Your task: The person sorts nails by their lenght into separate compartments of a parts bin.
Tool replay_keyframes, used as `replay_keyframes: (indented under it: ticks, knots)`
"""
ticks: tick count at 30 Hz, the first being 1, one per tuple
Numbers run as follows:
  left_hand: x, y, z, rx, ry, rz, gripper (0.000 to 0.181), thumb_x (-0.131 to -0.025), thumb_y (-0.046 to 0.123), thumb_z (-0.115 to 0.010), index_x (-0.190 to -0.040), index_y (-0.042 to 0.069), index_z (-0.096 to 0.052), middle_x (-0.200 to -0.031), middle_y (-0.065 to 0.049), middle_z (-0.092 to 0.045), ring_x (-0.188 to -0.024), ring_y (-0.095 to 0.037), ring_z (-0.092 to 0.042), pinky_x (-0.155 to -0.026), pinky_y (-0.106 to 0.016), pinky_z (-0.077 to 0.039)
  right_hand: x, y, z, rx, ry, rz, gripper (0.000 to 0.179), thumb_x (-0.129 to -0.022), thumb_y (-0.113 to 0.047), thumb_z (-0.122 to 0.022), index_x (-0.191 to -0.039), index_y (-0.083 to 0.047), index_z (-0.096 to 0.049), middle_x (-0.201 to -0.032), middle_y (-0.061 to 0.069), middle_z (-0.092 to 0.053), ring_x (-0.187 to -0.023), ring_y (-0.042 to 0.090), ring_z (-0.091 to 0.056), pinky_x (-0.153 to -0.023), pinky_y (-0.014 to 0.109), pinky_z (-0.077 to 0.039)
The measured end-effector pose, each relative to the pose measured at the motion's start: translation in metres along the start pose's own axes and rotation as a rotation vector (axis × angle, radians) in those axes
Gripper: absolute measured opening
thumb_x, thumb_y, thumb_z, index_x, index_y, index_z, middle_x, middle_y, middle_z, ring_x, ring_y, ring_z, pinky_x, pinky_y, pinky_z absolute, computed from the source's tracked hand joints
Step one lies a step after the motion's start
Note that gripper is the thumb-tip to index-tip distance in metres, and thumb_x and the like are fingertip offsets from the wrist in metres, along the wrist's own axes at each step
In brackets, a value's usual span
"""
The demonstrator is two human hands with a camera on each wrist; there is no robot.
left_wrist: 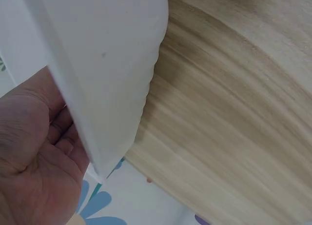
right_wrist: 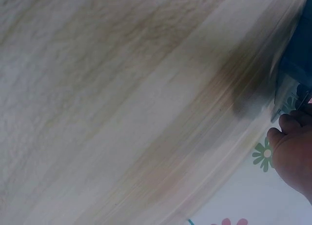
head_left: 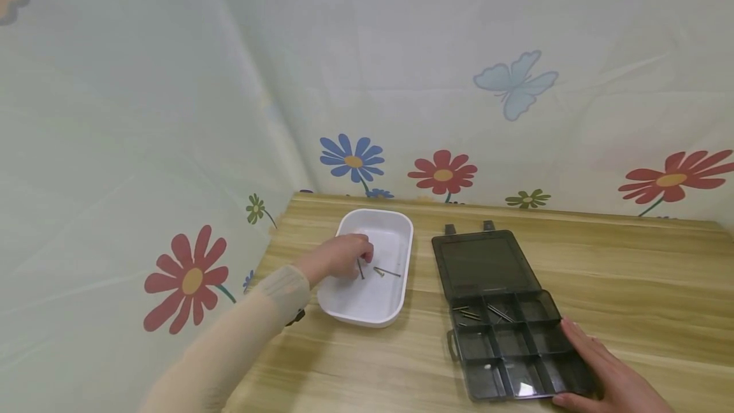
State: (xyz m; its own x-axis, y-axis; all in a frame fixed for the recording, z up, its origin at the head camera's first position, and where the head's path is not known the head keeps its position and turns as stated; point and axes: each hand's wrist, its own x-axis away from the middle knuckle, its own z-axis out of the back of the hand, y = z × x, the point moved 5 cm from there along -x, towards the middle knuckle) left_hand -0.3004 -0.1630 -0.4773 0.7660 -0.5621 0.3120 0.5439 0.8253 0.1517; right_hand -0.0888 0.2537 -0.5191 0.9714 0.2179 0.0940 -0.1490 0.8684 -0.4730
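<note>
My left hand (head_left: 344, 256) reaches into a white plastic tray (head_left: 404, 273), fingers bent down toward its floor. A thin screw (head_left: 360, 269) shows right at the fingertips; I cannot tell whether they pinch it. More screws (head_left: 388, 271) lie just to the right in the tray. In the left wrist view the tray's wall (left_wrist: 112, 78) hides the fingertips of this hand (left_wrist: 39, 156). My right hand (head_left: 610, 371) grips the near right corner of a dark see-through organizer box (head_left: 518, 343), thumb at the front edge and fingers along the side. Its hand (right_wrist: 295, 147) shows at the right wrist view's edge.
The box's lid (head_left: 484, 263) lies opened back on the wood-grain table (head_left: 631, 266). Several screws (head_left: 470, 315) lie in its far left compartment, others (head_left: 500, 313) in the far middle one. A flower-print cloth (head_left: 401, 81) hangs behind the table and to its left.
</note>
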Motion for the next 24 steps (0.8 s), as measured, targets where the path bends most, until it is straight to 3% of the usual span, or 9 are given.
replay_keyframes:
  ticks: [5,9,19,24]
  knots:
    - [-0.006,-0.003,-0.009,-0.061,0.019,-0.033,0.029,-0.068,0.0,-0.072,-0.091,0.016,-0.064,-0.088,0.005,-0.055,-0.082,-0.013,-0.052,-0.082,-0.03,-0.046,0.001,0.0,-0.001,-0.027,-0.017,-0.014,0.115,-0.065,-0.072,-0.067,-0.155,-0.032,-0.008,-0.152,0.016,-0.033,-0.122,0.036,-0.046,-0.087,0.055,-0.047]
    - [-0.01,-0.005,-0.013,-0.069,0.034,-0.04,0.024,-0.069,0.004,-0.075,-0.084,0.018,-0.063,-0.082,0.007,-0.053,-0.079,-0.012,-0.051,-0.079,-0.029,-0.046,0.001,-0.001,0.0,-0.011,-0.008,-0.011,0.114,-0.065,-0.072,-0.067,-0.155,-0.032,-0.009,-0.152,0.015,-0.034,-0.121,0.035,-0.047,-0.086,0.052,-0.048]
    - [-0.012,-0.005,-0.015,-0.025,0.024,-0.033,0.011,-0.074,0.012,-0.074,-0.077,0.018,-0.065,-0.074,0.008,-0.056,-0.073,-0.012,-0.052,-0.071,-0.027,-0.044,0.001,-0.001,0.002,0.044,0.023,0.004,0.113,-0.064,-0.073,-0.068,-0.154,-0.032,-0.013,-0.15,0.012,-0.038,-0.118,0.031,-0.05,-0.081,0.031,-0.05]
    - [-0.013,-0.005,-0.018,-0.026,0.012,-0.022,0.009,-0.077,0.013,-0.072,-0.076,0.018,-0.064,-0.072,0.007,-0.057,-0.073,-0.012,-0.053,-0.071,-0.028,-0.043,0.001,0.0,0.001,0.036,0.019,0.001,0.112,-0.064,-0.073,-0.067,-0.154,-0.033,-0.013,-0.15,0.012,-0.038,-0.119,0.031,-0.049,-0.084,0.035,-0.051]
